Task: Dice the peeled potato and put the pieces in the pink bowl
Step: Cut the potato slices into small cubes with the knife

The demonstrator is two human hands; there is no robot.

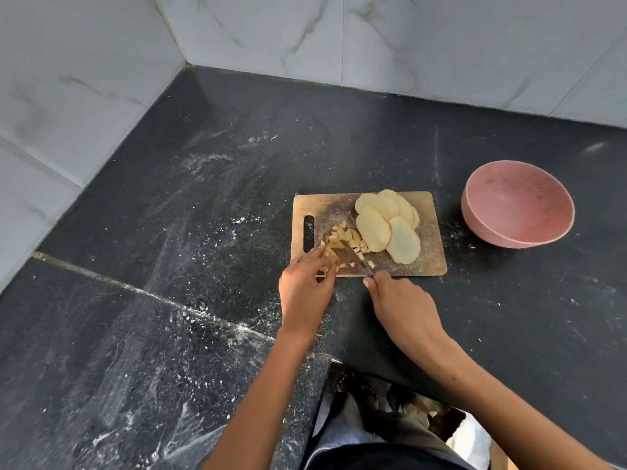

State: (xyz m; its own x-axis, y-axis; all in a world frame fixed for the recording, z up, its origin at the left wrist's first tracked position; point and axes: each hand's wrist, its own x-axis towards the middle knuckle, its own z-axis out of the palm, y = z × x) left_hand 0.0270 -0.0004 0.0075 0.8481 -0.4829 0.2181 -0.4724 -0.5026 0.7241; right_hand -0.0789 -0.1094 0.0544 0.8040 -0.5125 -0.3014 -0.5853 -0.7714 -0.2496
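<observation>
A dark stone counter [176,205], streaked with white powder, meets pale marble wall tiles [84,96] at the far corner. On it lies a wooden cutting board [431,262], its long axis running left to right and its handle slot at the left end.

The left hand [305,283] reaches over the near left corner of the board, fingers curled down on a strip of potato [331,253] and pinning it to the wood. Just right of those fingers is a small heap of diced pieces [346,235], with a few loose cubes scattered toward the near edge. The knife [356,257] lies slantwise, tip pointing away and to the left into the heap, blade running back toward the near right. The right hand [403,307] grips its handle at the board's near edge, thumb extended along it.

Farther right on the board, oval potato slices [386,222] overlap in a fan, their long axes running roughly from far to near.

Well to the right, apart from the board, the pink bowl [517,203] sits upright on the counter, with no pieces visible inside.
</observation>
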